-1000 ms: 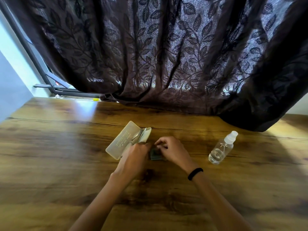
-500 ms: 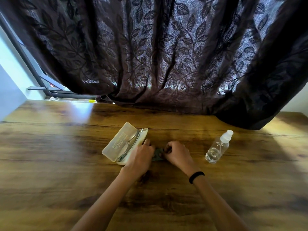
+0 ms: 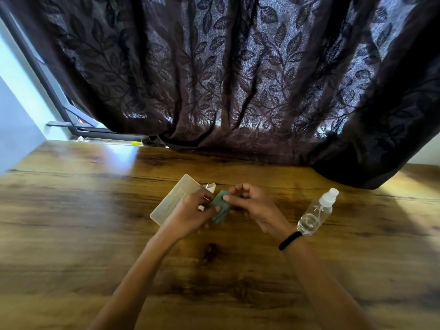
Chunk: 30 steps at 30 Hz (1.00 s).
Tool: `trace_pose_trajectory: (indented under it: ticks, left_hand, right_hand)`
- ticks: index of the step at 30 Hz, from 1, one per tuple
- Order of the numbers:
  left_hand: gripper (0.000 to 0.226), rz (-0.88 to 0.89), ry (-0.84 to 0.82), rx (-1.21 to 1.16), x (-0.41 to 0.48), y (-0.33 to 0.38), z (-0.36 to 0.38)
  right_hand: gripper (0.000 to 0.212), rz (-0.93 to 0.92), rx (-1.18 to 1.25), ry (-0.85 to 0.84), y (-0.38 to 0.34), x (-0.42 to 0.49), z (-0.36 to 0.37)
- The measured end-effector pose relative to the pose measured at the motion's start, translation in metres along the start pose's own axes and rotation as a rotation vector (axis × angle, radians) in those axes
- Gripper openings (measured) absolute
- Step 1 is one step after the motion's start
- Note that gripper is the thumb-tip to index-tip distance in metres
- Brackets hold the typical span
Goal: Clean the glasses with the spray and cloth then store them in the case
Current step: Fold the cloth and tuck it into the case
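At table (image 3: 95, 234) centre, left hand (image 3: 190, 213) and right hand (image 3: 252, 206) each pinch the cloth (image 3: 220, 206), fingers curled. The case (image 3: 173, 201) lies open at ten o'clock, with the glasses (image 3: 207, 186) mostly hidden inside. The spray (image 3: 316, 211) stands at three. A bunched cloth could jam the lid or snag the frame.
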<state>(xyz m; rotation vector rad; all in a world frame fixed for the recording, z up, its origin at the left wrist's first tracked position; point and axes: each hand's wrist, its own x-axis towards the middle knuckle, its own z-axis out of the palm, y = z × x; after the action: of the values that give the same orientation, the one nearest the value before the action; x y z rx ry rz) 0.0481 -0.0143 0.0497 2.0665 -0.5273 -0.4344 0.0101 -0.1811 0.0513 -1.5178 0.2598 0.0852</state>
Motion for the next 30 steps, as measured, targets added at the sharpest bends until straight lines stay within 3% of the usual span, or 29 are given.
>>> trace_pose_trajectory:
  ticks: [3, 7, 12, 18, 24, 30]
  left_hand:
    - [0.019, -0.081, 0.027, -0.201, -0.004, -0.001, -0.022]
    - [0.015, -0.085, 0.149, -0.268, -0.007, -0.013, -0.045]
    - [0.011, -0.129, 0.298, -0.039, 0.004, -0.037, -0.055]
    - [0.023, -0.114, 0.268, 0.331, 0.018, -0.042, -0.052]
    - [0.029, -0.082, 0.219, 0.576, 0.021, -0.041, -0.045]
    - [0.031, -0.064, 0.152, 0.559, 0.017, -0.037, -0.034]
  right_hand:
    - [0.012, -0.039, 0.012, -0.059, -0.011, 0.014, 0.015]
    - [0.003, -0.105, -0.047, -0.114, -0.021, 0.037, 0.045]
    - [0.012, -0.234, -0.362, -0.099, -0.025, 0.061, 0.074]
    - [0.007, -0.314, -0.819, 0.035, -0.01, 0.082, 0.085]
    - [0.01, -0.31, -0.992, 0.111, 0.005, 0.075, 0.076]
    - [0.016, -0.331, -1.052, 0.134, 0.009, 0.055, 0.059]
